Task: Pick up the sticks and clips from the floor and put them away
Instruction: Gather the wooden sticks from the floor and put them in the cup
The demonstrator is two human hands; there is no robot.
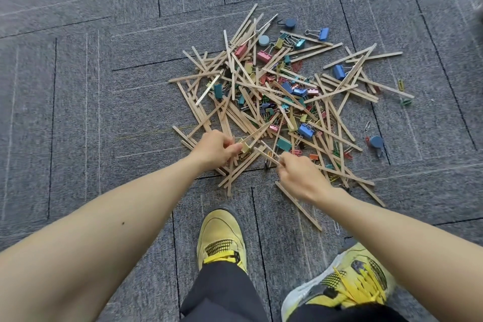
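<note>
Left grip [214, 148] and right grip [300, 178] each pinch sticks [269, 153] at the pile's [277, 86] near edge.

Grey carpet tiles with dark seams [78, 112] everywhere. Right below the grip there's a yellow mesh lace-up sneaker [222, 240], its twin [347, 282] lower right, black trouser legs [222, 293] over both. Dark blue round hook magnet [376, 142] sits right of the grip, another one [290, 23] far above.

- No text, label, brand, number or sign can be read anywhere in the head view.
- The wooden sticks [298, 206], the binder clips [306, 130], the yellow shoes [222, 232] and the carpet floor [78, 86] show no legible marking.
</note>
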